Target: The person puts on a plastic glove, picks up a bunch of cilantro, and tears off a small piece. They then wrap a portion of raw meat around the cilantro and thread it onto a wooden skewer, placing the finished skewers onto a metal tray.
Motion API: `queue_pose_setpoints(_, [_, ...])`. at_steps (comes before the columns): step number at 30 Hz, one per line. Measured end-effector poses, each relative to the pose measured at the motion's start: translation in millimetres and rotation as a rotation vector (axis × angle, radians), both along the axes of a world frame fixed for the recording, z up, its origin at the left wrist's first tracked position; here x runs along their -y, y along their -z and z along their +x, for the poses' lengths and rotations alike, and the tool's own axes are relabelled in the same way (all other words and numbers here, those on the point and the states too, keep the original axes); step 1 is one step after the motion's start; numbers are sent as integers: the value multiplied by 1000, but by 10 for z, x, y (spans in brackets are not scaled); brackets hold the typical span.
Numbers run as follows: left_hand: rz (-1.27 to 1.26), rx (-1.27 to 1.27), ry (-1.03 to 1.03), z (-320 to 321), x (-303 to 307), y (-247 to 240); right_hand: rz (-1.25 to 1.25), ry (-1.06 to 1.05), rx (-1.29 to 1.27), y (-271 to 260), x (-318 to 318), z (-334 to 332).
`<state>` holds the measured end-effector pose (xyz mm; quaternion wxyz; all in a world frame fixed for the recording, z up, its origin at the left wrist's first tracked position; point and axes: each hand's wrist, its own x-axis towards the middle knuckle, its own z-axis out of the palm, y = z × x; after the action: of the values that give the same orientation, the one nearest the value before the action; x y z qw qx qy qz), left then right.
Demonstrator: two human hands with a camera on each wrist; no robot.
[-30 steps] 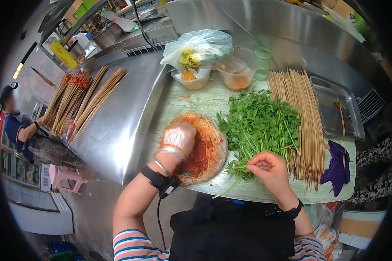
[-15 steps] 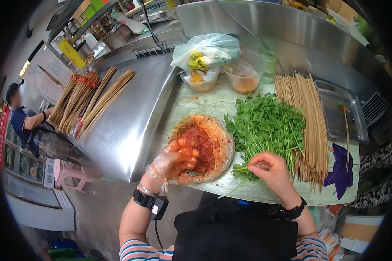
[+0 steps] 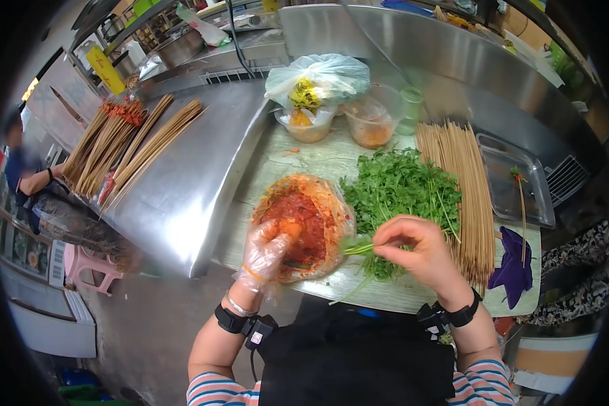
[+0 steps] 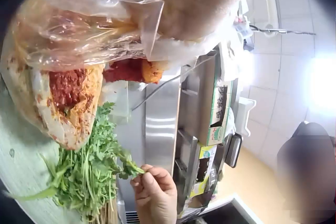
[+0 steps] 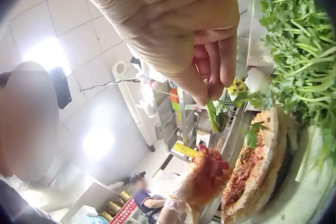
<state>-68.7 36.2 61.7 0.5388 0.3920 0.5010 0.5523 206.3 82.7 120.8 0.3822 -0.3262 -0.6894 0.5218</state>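
My left hand (image 3: 262, 252), in a clear plastic glove with an orange band at the wrist, is over the left side of a plastic-lined bowl (image 3: 345, 233) of red chilli paste (image 3: 310, 233). Its fingers curl loosely, their tips coated red-orange. My bare right hand (image 3: 416, 250) pinches a small bunch of cilantro (image 3: 358, 247) between thumb and fingers, at the bowl's right rim. In the right wrist view, the stem ends (image 5: 212, 116) stick out below the fingertips. Behind that hand lies a large heap of cilantro (image 3: 406, 189).
Bamboo skewers (image 3: 463, 203) line the heap's right side, beside a metal tray (image 3: 514, 179) and a purple cloth (image 3: 512, 271). Plastic tubs (image 3: 372, 125) and a tied bag (image 3: 318, 78) stand behind. More skewers (image 3: 115, 149) lie on the steel counter (image 3: 189, 183), near another person (image 3: 30, 176).
My left hand has lifted out of the paste and turned, its coated fingers now facing right. My right hand has raised the cilantro bunch from the heap's front edge towards the bowl.
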Motion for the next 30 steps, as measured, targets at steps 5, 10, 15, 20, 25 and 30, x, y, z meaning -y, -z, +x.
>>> queue_pose_setpoints(5, [-78, 524, 21, 268, 133, -88, 123, -207, -28, -111, -5, -375])
queue_pose_setpoints(10, [16, 400, 105, 320, 206, -107, 354, -138, 77, 81, -110, -515])
queue_pose_setpoints(15, [35, 80, 94, 393, 188, -183, 150, -83, 127, 127, -42, -520])
queue_pose_setpoints(20, [9, -102, -5, 336, 173, 68, 318, 35, 77, 159, -128, -351])
queue_pose_setpoints(25, [161, 124, -133, 276, 94, 268, 163, 613, 255, 170, -696, 811])
queue_pose_setpoints(30, [201, 20, -227, 315, 30, 309, 267, 756, 1232, 522, -1263, 1895])
